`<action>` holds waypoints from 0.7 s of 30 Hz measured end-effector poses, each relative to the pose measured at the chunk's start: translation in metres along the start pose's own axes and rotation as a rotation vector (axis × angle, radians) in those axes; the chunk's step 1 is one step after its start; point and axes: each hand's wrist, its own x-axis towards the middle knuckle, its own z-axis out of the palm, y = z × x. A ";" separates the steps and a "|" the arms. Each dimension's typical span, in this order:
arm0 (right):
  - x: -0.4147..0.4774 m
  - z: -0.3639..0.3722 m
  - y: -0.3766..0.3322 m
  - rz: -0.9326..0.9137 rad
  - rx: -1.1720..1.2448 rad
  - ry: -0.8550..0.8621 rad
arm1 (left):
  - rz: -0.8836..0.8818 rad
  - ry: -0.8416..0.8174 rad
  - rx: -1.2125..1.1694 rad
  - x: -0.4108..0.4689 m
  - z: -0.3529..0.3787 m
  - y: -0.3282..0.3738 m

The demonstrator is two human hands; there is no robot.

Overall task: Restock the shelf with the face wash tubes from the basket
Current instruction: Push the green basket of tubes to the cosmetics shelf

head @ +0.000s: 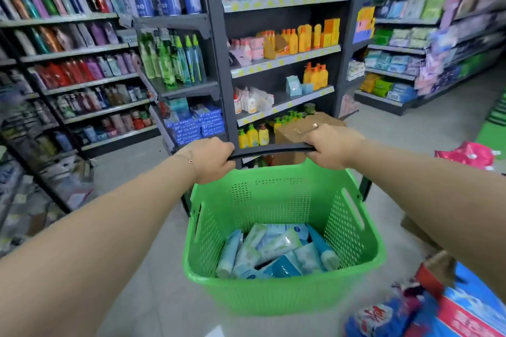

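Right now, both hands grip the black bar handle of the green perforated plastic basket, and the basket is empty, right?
Not empty: the head view shows pale blue and white face wash tubes piled in the green perforated plastic basket. The left hand and right hand do grip its black bar handle.

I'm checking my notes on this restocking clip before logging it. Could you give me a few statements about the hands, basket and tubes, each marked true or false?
1. The left hand and the right hand both grip the black handle of the green basket. True.
2. The basket is empty. False: face wash tubes lie piled in its bottom.
3. The right hand holds a tube. False: it grips only the handle.
4. A thin bracelet sits on the left wrist. True.
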 end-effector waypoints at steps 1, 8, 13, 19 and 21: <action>0.015 -0.001 0.010 0.005 -0.010 0.002 | 0.014 0.006 0.002 0.019 -0.001 -0.006; 0.120 -0.008 0.079 0.122 -0.054 0.017 | 0.123 0.081 -0.001 0.168 0.002 -0.053; 0.183 -0.009 0.137 0.215 -0.023 0.023 | 0.198 0.120 -0.019 0.273 -0.006 -0.074; 0.238 -0.006 0.210 0.304 -0.013 0.064 | 0.247 0.165 -0.046 0.380 -0.020 -0.078; 0.259 -0.009 0.236 0.308 -0.011 0.056 | 0.263 0.192 -0.030 0.418 -0.023 -0.082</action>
